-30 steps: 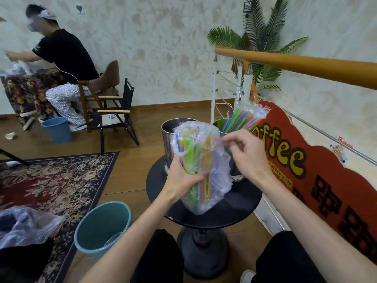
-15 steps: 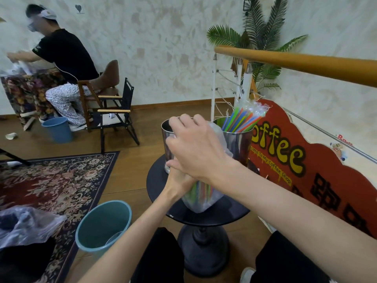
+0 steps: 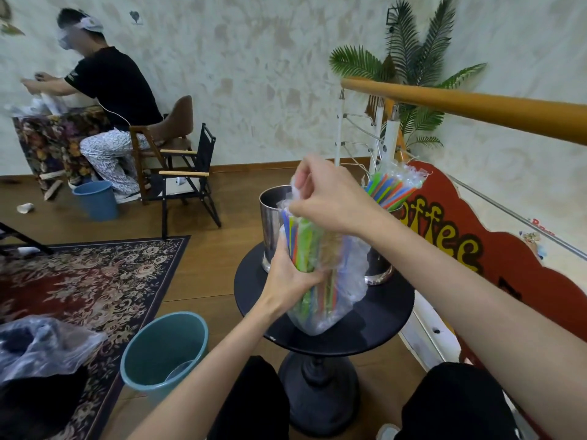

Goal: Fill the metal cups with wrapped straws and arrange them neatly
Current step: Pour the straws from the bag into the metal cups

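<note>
Bag of wrapped straws (image 3: 320, 281) upright above round black table (image 3: 374, 331), gripped mid-body by L hand (image 3: 290, 281), top plastic pinched by R hand (image 3: 330, 201), w/ empty metal cup (image 3: 271, 227) behind, filled metal cup (image 3: 379, 265) to right.

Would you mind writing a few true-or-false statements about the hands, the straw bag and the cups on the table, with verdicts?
1. The left hand grips the bag of straws around its middle. True.
2. The right hand rests flat on the round table. False: it pinches the bag's top plastic.
3. The right metal cup already holds coloured straws. True.
4. The left metal cup is packed with straws. False: none show in it.
5. The teal bin stands on the table. False: it stands on the floor.
</note>
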Demonstrator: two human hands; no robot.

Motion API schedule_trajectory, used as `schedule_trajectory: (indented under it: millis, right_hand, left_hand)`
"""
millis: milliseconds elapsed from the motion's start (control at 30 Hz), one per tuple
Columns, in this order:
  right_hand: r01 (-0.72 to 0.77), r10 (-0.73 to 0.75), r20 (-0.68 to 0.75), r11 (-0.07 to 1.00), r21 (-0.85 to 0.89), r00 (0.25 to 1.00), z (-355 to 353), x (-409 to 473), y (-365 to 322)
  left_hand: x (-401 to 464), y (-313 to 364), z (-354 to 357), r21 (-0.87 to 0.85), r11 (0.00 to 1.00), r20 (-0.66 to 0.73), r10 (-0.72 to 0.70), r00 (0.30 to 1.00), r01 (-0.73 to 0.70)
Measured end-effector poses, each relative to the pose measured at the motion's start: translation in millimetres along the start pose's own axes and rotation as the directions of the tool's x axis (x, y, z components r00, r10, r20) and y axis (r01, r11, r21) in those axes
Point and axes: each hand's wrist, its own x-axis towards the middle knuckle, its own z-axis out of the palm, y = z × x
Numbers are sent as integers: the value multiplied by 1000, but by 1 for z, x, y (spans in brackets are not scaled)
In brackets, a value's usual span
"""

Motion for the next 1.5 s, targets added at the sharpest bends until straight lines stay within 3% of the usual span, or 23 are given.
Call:
schedule_trajectory:
  millis: [133, 367, 600, 867, 1067, 1300, 1400, 1500]
  right_hand:
    - [-62, 63, 3, 979, 195, 998, -7, 0, 19]
    - [-112, 139, -44, 919, 378, 989, -17, 2, 41]
    - [-160, 203, -200, 965, 209, 958, -23, 1, 67]
    - [-228, 283, -269, 949, 218, 921, -21, -12, 92]
    - [-186, 247, -131, 914, 360, 960, -25, -6, 91]
    - [-143, 160, -119, 980, 141, 980, -24, -8, 98]
    - [-65, 61, 70, 997, 45, 996, -32, -12, 98]
    - [-34, 8, 215, 992, 118, 976, -42, -15, 99]
  left_hand:
    - [1, -4, -2, -22, 1000, 8, -22, 1000, 22]
    - [1, -8, -3, -37, 999, 27, -27, 999, 28]
    - [1, -11, -4, -32, 999, 24, -30, 999, 31]
    - [1, -12, -5, -21, 999, 41, -27, 999, 27]
    - [0, -10, -4, -5, 1000, 53, -17, 998, 17]
    - [0, -9, -5, -3, 1000, 52, -11, 999, 12]
    - [0, -10, -7, -8, 1000, 41, -12, 999, 12]
    - [0, -10, -7, -14, 1000, 41, -12, 999, 13]
